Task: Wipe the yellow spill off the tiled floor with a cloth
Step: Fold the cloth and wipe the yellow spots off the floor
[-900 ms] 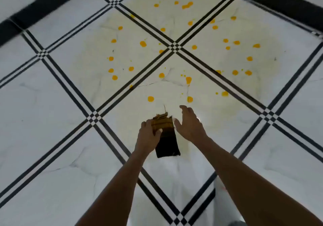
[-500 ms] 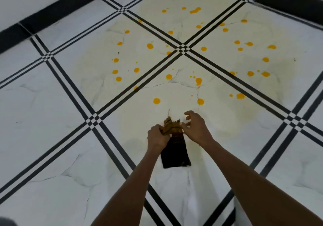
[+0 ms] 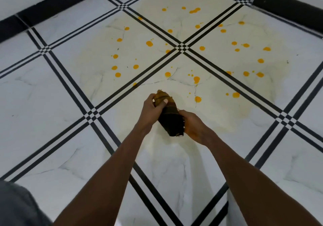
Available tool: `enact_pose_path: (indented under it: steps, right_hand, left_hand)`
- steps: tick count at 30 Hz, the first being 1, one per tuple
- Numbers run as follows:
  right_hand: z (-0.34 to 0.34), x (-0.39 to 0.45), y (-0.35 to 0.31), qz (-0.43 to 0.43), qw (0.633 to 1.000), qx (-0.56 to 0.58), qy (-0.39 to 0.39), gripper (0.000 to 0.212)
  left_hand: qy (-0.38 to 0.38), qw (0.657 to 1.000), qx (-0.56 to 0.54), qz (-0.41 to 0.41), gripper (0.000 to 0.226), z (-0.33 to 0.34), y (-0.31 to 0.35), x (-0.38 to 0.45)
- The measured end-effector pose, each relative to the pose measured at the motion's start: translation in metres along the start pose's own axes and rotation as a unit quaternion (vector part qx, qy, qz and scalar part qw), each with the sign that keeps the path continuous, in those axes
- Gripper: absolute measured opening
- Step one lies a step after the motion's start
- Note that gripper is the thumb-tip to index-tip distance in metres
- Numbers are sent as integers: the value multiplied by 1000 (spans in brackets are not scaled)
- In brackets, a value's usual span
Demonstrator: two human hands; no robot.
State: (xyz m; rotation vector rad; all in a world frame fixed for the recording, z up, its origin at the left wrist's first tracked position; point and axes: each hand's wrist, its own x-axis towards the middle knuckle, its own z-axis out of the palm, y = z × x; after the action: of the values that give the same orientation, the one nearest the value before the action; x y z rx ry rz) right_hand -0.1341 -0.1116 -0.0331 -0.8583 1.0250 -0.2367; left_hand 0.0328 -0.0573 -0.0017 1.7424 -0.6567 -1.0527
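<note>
Both hands hold the dark, yellow-stained folded cloth (image 3: pixel 169 115) above the white tiled floor (image 3: pixel 52 92): my left hand (image 3: pixel 153 109) grips its stained upper end with the thumb across it, my right hand (image 3: pixel 194 127) curls round its lower dark end. Its long axis runs from upper left to lower right between my hands. Ahead of me, beyond the cloth's stained end, lies the yellow spill (image 3: pixel 197 79), orange drops scattered over a pale yellow film across several tiles; the nearest drop sits just right of the cloth, closer to my right hand.
</note>
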Motion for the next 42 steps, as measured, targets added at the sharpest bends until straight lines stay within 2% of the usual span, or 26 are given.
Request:
enact_pose_path:
  steps: [3, 6, 8, 11, 13, 15, 17, 18, 20, 22, 24, 29, 33, 38, 42]
  right_hand:
    - [4, -7, -10, -27, 998, 29, -52, 39]
    - [5, -4, -20, -64, 995, 44, -67, 31]
    - [7, 1, -21, -87, 995, 39, -40, 24]
    - [5, 1, -24, -112, 993, -23, 15, 24]
    - [-1, 6, -29, -129, 985, -71, 85, 22]
    - [-5, 9, -39, -175, 957, -161, 166, 22]
    - [0, 8, -46, -246, 911, -265, 198, 28]
    - [7, 7, -48, -281, 886, -315, 189, 32]
    - [20, 3, -46, -338, 842, -401, 126, 35]
    - [29, 3, -37, -356, 819, -446, 59, 35]
    - [29, 3, -31, -346, 831, -430, 63, 30]
    - [19, 12, -31, -271, 901, -317, 121, 21]
    - [17, 12, -30, -198, 953, -162, 161, 37]
    - [16, 11, -23, -196, 958, -156, 141, 24]
    - [19, 8, -22, -261, 911, -274, 165, 18]
  left_hand:
    - [-3, 1000, 1, 14, 33, -4, 12, 8]
    - [-6, 1000, -26, 12, 36, -1, 11, 18]
    - [-1, 1000, -24, 12, 40, 2, 9, 19]
    - [28, 999, -23, -1, 51, 2, 4, 14]
    - [65, 998, -12, -14, 54, 0, -3, 11]
    - [99, 995, -1, -16, 44, -2, -12, 11]
    - [99, 993, -50, -26, 31, 0, -16, 10]
    - [82, 989, -110, -46, 29, 3, -15, 8]
    - [16, 970, -226, -90, 35, 10, -9, 3]
    - [-19, 959, -262, -104, 40, 13, -9, -1]
    - [-15, 958, -264, -107, 36, 10, -13, -2]
    - [2, 967, -233, -104, 29, 8, -20, 0]
    - [11, 970, -219, -106, 27, 14, -17, -1]
    - [-6, 978, -187, -89, 21, 11, -15, -3]
    - [-20, 985, -161, -64, 24, 13, -15, -5]
